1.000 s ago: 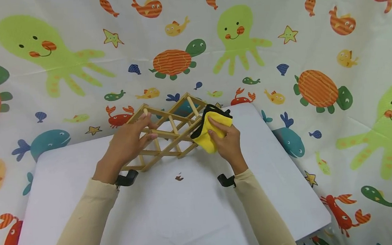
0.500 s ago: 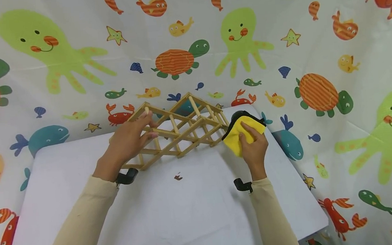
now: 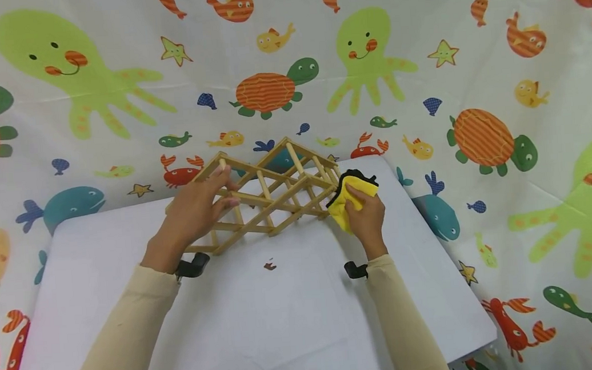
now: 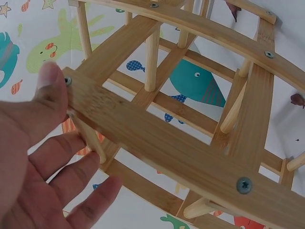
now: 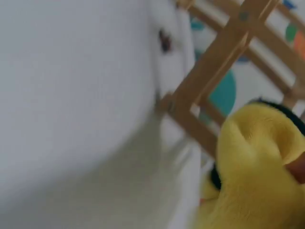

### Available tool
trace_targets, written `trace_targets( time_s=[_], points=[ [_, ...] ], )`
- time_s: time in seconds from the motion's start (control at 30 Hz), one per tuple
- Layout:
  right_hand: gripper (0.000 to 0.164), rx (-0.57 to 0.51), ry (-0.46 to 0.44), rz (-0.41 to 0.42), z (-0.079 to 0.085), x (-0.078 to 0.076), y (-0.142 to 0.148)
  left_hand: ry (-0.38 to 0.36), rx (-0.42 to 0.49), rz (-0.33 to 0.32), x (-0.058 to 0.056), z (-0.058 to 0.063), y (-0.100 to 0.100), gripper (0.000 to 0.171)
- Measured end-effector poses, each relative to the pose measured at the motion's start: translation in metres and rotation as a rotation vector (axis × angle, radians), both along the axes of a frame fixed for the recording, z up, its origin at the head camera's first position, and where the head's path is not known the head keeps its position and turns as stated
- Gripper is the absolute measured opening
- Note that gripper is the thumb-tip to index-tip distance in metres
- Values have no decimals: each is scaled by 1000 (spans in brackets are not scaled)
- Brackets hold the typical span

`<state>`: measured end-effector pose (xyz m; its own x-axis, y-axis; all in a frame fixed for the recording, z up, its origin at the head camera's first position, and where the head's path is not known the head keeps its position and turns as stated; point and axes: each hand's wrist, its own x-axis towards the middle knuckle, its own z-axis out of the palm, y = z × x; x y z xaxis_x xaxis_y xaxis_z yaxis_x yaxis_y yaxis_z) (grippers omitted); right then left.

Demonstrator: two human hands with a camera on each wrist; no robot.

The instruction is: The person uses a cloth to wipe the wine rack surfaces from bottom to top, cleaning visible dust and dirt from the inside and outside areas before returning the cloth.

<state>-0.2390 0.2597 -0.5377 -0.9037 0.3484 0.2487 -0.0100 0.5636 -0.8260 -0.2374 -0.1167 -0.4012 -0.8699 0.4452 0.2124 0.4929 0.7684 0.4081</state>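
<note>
From where I sit, my head view has the wooden lattice rack (image 4: 176, 143) just left of centre, standing near the far edge of the white table (image 3: 286, 335). Its crossed slats and dowels make open, diamond-shaped compartments, through which the left wrist view gives me the printed sea-animal backdrop (image 3: 125, 25). My left hand (image 3: 195, 212) grips the rack's left end, thumb on the corner of a slat, fingers bent by the dowel beneath. My right hand (image 3: 369, 217), right of centre, pinches a yellow cloth (image 3: 346, 201) with black edging at the rack's right end; I can't tell whether the cloth touches the wood. The right wrist view is blurred, the cloth bunched at lower right. Some brown flakes (image 3: 270, 266) lie on the table near the middle of the head view, between my forearms.
</note>
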Motion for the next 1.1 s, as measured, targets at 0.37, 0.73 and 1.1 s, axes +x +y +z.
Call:
trace_targets(
  time_s=[0.37,0.73,1.1],
  points=[
    [44,-164,178,91,-15,1,2,-22,-11,15,-1,2,-8,56],
    [40,-129,-52,-244,-36,10,24,-22,-10,-8,-10,-1,-4,47],
    [43,-211,462,-15,22,20,-41,-28,4,2,-11,1,-4,47]
  ],
)
